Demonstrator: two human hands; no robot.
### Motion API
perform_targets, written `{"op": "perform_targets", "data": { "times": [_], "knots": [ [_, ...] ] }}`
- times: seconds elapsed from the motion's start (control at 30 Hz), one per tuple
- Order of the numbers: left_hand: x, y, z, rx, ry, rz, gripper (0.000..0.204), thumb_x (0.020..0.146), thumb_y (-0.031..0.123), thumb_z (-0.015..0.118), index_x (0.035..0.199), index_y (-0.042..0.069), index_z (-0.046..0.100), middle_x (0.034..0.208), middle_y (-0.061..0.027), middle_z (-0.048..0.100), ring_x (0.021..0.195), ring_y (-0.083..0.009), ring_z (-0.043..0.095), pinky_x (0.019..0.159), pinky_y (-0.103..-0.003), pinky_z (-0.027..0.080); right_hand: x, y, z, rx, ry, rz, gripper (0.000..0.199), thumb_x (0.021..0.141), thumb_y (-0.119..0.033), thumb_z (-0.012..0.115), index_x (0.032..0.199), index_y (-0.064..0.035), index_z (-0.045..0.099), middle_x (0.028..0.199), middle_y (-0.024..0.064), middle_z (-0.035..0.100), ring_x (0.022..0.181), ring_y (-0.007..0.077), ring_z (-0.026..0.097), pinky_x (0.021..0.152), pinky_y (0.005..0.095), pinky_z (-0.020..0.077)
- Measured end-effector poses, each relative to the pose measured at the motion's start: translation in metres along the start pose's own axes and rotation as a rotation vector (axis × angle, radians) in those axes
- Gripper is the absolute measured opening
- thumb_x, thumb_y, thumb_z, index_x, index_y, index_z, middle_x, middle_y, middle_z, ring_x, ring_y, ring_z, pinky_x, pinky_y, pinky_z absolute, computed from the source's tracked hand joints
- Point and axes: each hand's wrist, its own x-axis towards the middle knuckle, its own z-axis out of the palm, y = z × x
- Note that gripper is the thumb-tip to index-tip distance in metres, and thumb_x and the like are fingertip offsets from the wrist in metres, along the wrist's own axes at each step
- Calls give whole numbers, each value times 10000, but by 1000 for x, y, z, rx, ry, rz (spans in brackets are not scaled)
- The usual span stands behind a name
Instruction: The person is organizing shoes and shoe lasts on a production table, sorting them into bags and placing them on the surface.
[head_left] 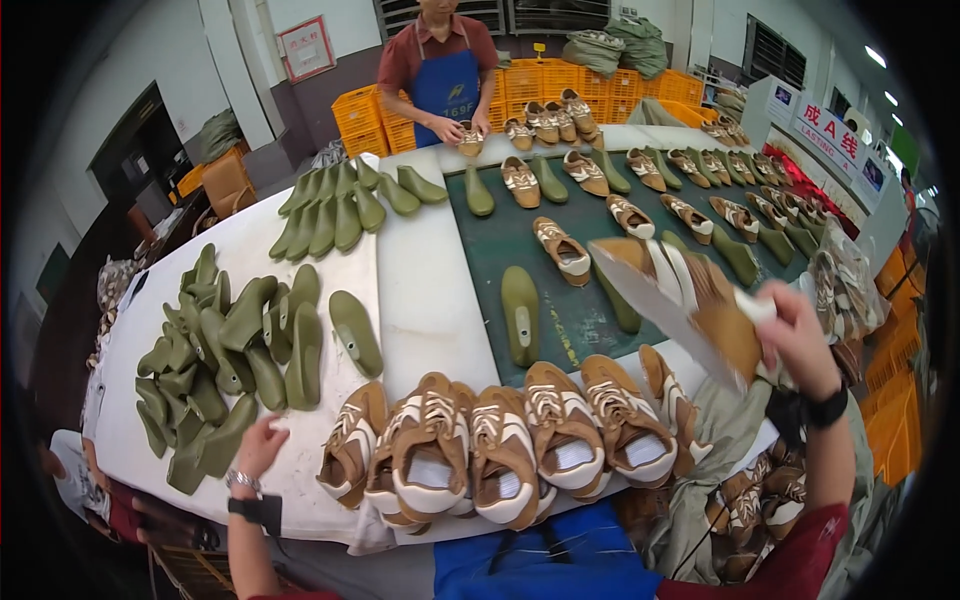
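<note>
My right hand (800, 335) grips a brown-and-white shoe upper (690, 300) by its heel end and holds it tilted above the green belt (560, 300); the shoe is blurred. My left hand (258, 447) rests with fingers apart on the white tabletop (425, 290), touching the near edge of a heap of olive-green shoe lasts (215, 360). A row of several brown-and-white shoe uppers (500, 445) lies along the near table edge between my hands. One single green last (520, 312) lies on the belt ahead.
Another person in a blue apron (445, 85) stands at the far end, holding a shoe. More shoes and green lasts (640, 185) lie down the belt. Orange crates (540, 85) stand behind. A sack with shoes (750, 500) hangs at lower right.
</note>
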Motion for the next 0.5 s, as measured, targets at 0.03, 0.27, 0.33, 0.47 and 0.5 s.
{"op": "perform_targets", "data": {
  "times": [0.03, 0.27, 0.33, 0.47, 0.5],
  "knots": [
    [-17, -32, 11, 70, 39, -15, 412, 757, 160, 668, 1109, -14, 543, 838, -157, 639, 733, -238, 616, 664, -318, 483, 25, -13, 6, -69, -73, -72, 194, 793, -196, 594, 861, -32, 515, 565, -23, 484, 414, 49, 452, 385, 181, 352],
    [-63, -120, 108, 341, 259, -15, 495, 786, 209, 592, 1229, 39, 449, 1283, -223, 397, 1175, -397, 362, 979, -453, 289, 194, -35, 109, -204, -328, 4, 265, 836, -243, 586, 986, -34, 520, 806, 5, 558, 605, 37, 559, 526, 166, 470],
    [-64, -109, 110, 356, 268, -129, 520, 801, 283, 547, 1247, 40, 435, 1334, -204, 350, 1250, -384, 280, 1021, -495, 198, 242, 0, 150, -217, -368, 42, 308, 803, -225, 605, 1018, -22, 517, 832, 33, 576, 621, 73, 583, 545, 190, 489],
    [-64, -112, 111, 317, 289, -139, 504, 772, 238, 566, 1224, 45, 454, 1330, -191, 361, 1243, -372, 299, 1024, -480, 206, 314, 90, 223, -276, -365, 107, 306, 734, -167, 606, 991, -16, 537, 803, 82, 597, 638, 134, 613, 528, 238, 491],
    [-60, -109, 112, 305, 282, -139, 504, 772, 238, 566, 1224, 45, 454, 1330, -191, 361, 1243, -372, 299, 1024, -480, 206, 326, 109, 233, -364, -356, 132, 291, 723, -152, 600, 978, -22, 545, 803, 96, 603, 641, 149, 620, 527, 252, 493]
  ]
}}
